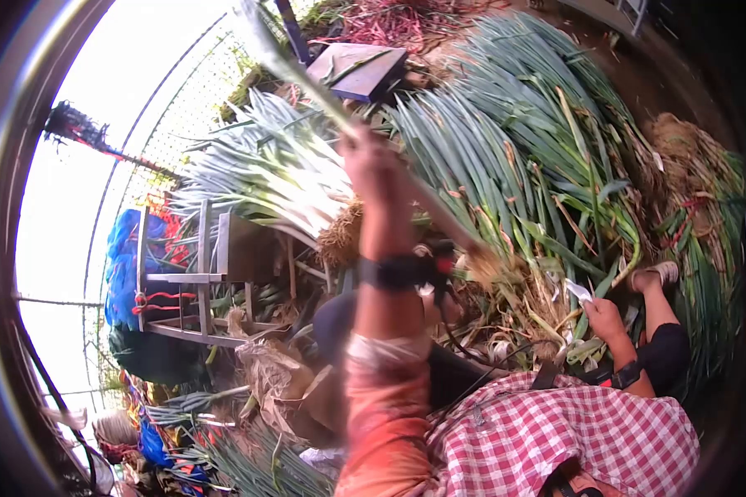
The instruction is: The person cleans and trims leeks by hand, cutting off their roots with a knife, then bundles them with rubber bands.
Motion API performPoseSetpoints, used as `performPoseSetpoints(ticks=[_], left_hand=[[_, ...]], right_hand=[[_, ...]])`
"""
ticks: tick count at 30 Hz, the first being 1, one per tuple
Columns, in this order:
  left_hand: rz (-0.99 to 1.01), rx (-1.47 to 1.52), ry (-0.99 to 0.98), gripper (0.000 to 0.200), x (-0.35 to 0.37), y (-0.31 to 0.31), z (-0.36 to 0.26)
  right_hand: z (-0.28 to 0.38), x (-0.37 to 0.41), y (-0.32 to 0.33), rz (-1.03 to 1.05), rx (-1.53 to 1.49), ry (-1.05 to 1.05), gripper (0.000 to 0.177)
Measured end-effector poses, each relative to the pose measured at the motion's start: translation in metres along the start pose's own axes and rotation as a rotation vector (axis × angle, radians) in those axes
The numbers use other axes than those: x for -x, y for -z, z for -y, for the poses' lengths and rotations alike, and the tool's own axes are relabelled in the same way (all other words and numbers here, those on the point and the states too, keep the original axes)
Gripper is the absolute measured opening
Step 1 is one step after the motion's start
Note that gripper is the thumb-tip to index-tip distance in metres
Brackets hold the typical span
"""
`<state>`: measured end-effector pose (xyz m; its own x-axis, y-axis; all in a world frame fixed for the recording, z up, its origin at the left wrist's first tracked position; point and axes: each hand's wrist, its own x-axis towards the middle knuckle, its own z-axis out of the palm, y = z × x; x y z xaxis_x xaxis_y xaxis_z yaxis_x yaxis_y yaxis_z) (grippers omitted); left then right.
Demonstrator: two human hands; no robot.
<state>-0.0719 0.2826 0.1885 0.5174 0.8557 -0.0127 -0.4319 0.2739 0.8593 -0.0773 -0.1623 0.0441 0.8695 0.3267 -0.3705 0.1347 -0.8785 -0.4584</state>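
My right hand (373, 166), blurred by motion, is closed around a leek (439, 211). The leek slants across the view, its leaves towards the upper left and its roots towards the lower right. A dark band and an orange sleeve are on this arm. Behind the hand lies a pile of leeks (307, 178) with white stems and roots (340, 236). To the right spreads a large heap of untrimmed green leeks (489, 157). My left hand cannot be made out.
At the right, a person in a checkered shirt (564, 431) holds something white in one hand (607, 319). A metal-framed stool (203, 273) stands at the left, near blue bags (124, 273). A flat metal platform (356, 70) is at the top. Brown crumpled material (278, 381) lies below.
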Motion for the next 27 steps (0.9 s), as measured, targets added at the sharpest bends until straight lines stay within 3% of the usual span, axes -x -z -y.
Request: performPoseSetpoints(ticks=[2, 3, 6, 7, 8, 9, 10, 11, 12, 13, 14, 15, 17, 19, 20, 21, 22, 24, 26, 27], left_hand=[[-0.027, -0.183, -0.244, 0.02, -0.06, 0.04, -0.015], [-0.118, -0.573, -0.048, 0.033, -0.077, 0.058, -0.027], [-0.033, -1.132, -0.371, 0.046, -0.101, 0.099, 0.012], [0.037, -1.236, -0.457, 0.048, -0.078, 0.09, 0.008], [0.393, -0.853, -0.03, 0.045, -0.064, 0.075, -0.017], [0.3, -0.536, 0.241, 0.04, -0.032, 0.047, -0.037], [0.281, -0.426, 0.237, 0.036, -0.025, 0.039, -0.039], [0.666, -1.017, -0.226, 0.033, -0.028, 0.047, -0.039], [0.757, -1.466, -0.928, 0.031, -0.031, 0.054, -0.039], [0.699, -1.396, -0.732, 0.035, -0.032, 0.058, -0.033], [0.605, -0.851, -0.345, 0.035, -0.007, 0.037, -0.034], [0.461, -0.325, 0.047, 0.036, 0.014, 0.014, -0.043], [0.443, -0.375, 0.069, 0.043, 0.036, -0.004, -0.047], [0.473, -0.458, -0.006, 0.042, 0.061, -0.02, -0.053], [0.466, -0.484, 0.017, 0.043, 0.066, -0.026, -0.056], [0.461, -0.491, 0.042, 0.044, 0.066, -0.03, -0.057], [0.489, -0.498, 0.026, 0.044, 0.069, -0.031, -0.059], [0.518, -0.511, 0.017, 0.044, 0.075, -0.039, -0.059], [0.458, -0.547, 0.041, 0.045, 0.078, -0.047, -0.061], [0.455, -0.554, 0.043, 0.045, 0.076, -0.05, -0.059]], right_hand=[[0.008, -0.004, 0.0, 0.002, 0.006, 0.019, 0.036], [0.012, -0.004, -0.002, 0.003, 0.014, 0.023, 0.036], [0.008, -0.016, -0.011, 0.007, 0.015, 0.035, 0.035], [0.001, -0.016, -0.016, 0.024, 0.03, 0.03, 0.035], [0.0, -0.018, -0.018, 0.035, 0.038, 0.051, 0.035], [-0.009, -0.021, -0.022, 0.029, 0.108, 0.124, 0.035], [-0.002, -0.018, -0.017, 0.044, 0.108, 0.156, 0.034], [0.002, -0.014, -0.013, 0.106, 0.082, 0.101, 0.035], [-0.016, -0.013, -0.023, 0.127, 0.059, 0.139, 0.036], [-0.017, -0.008, -0.023, 0.271, 0.09, 0.096, 0.036], [-0.022, -0.001, -0.025, 0.433, 0.185, 0.031, 0.038], [-0.031, 0.014, -0.032, 0.423, 0.178, -0.036, 0.038], [-0.042, 0.025, -0.039, 0.74, 0.537, -0.018, 0.039], [-0.051, 0.03, -0.037, 0.879, 0.652, 0.092, 0.039], [-0.045, 0.028, -0.033, 0.79, 0.61, 0.13, 0.034], [-0.037, 0.016, -0.041, 0.692, 0.629, 0.008, 0.032], [-0.009, 0.003, -0.018, 0.692, 0.46, -0.069, 0.038], [-0.002, -0.02, -0.031, 0.206, 0.261, 0.061, 0.038], [0.002, -0.046, -0.049, 0.008, 0.255, 0.094, 0.039], [0.004, -0.056, -0.059, 0.016, 0.251, 0.095, 0.039]])
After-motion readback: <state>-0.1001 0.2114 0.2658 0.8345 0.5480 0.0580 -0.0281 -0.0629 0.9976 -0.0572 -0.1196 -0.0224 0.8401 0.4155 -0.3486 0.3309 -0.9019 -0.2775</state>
